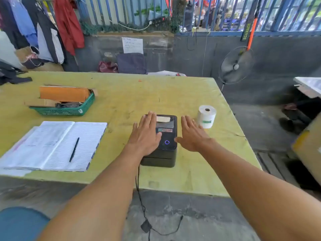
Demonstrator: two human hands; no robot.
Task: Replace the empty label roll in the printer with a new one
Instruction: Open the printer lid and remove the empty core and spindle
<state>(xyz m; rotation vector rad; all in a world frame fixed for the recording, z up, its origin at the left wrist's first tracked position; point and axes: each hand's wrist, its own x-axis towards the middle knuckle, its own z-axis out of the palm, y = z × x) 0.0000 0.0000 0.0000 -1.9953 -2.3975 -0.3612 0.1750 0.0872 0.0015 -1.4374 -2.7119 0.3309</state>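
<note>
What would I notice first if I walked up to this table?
First, two bare hands: the left hand is spread flat over the top of the black printer with its glowing blue ring, near the front edge of the table, and the right hand is open just beside it. Next comes the white label roll, standing upright to the printer's right. Then the open notebook on the left, with a pen on it.
</note>
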